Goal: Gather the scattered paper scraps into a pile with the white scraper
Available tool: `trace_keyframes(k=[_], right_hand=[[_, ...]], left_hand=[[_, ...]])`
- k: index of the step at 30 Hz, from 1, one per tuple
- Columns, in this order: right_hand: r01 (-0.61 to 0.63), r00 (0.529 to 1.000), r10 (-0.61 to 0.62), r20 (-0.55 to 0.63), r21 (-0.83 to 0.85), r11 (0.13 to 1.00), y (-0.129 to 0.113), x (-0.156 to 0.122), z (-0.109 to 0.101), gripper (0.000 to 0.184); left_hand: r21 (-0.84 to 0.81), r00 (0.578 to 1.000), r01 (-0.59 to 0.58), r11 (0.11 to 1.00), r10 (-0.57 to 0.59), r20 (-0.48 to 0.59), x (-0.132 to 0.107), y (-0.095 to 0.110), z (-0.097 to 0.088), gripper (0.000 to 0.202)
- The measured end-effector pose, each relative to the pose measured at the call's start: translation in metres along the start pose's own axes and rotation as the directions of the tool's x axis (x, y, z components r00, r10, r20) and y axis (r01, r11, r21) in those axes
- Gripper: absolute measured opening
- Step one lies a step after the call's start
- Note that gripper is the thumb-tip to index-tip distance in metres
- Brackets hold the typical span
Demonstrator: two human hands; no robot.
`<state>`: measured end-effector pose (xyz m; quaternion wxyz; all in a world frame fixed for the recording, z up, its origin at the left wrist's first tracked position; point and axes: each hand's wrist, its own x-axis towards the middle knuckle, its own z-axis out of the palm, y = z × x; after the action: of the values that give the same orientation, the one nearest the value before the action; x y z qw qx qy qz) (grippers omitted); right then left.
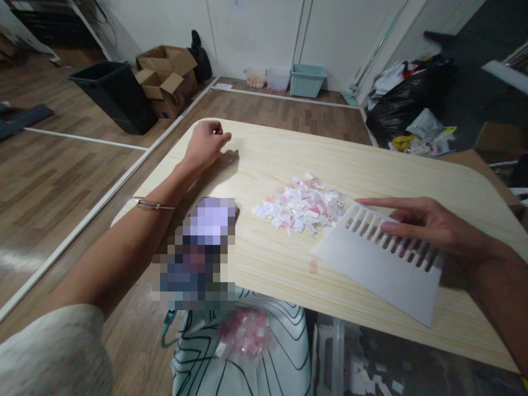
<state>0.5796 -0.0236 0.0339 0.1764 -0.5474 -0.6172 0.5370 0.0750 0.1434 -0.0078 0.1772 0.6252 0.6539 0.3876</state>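
Observation:
My left hand (208,144) hovers or rests over the far left part of the pale wooden table (264,154), fingers curled in and nothing visible in them. In my right hand (433,225) is a white slotted card (381,264), with a row of long slots along its upper part; the thumb lies over the slots and other fingers are behind it. Just left of the card's upper corner spreads a pile of small white and pink paper pieces (305,203). One small pinkish piece (313,267) lies apart, nearer the front edge.
A blurred-out phone (212,220) is at the table's left front. More pink and white pieces (245,333) lie on patterned cloth over my lap. Below the front edge stands a clear bin (338,352). Beyond are a black bin (113,96), cardboard boxes (167,77) and black bags (412,104).

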Motion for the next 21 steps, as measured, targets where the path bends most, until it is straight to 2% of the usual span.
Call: trace_keyframes(k=[3,7,11,17,21], right_hand=[[-0.012,1.000,0.012,0.014,0.006,1.000,-0.007,-0.001,0.010,0.075],[0.025,0.991,-0.024,0.129,-0.007,1.000,-0.004,0.004,0.012,0.087],[0.043,0.992,-0.039,0.122,-0.034,0.999,0.000,0.006,0.013,0.086],[0.100,0.980,-0.087,0.181,-0.068,0.993,0.003,0.008,0.015,0.086],[0.115,0.972,-0.094,0.216,-0.089,0.989,-0.004,0.008,0.020,0.088]], left_hand=[[-0.029,1.000,-0.022,0.999,0.022,0.002,0.002,-0.004,0.001,0.036],[-0.042,0.999,-0.051,0.998,0.051,-0.008,0.003,-0.007,0.002,0.033],[-0.020,0.998,-0.061,0.998,0.061,-0.004,0.003,-0.007,0.001,0.032],[-0.010,0.998,-0.060,0.998,0.060,-0.014,0.003,-0.004,0.003,0.037],[0.001,0.999,-0.043,0.999,0.043,-0.008,0.000,0.000,0.002,0.040]])
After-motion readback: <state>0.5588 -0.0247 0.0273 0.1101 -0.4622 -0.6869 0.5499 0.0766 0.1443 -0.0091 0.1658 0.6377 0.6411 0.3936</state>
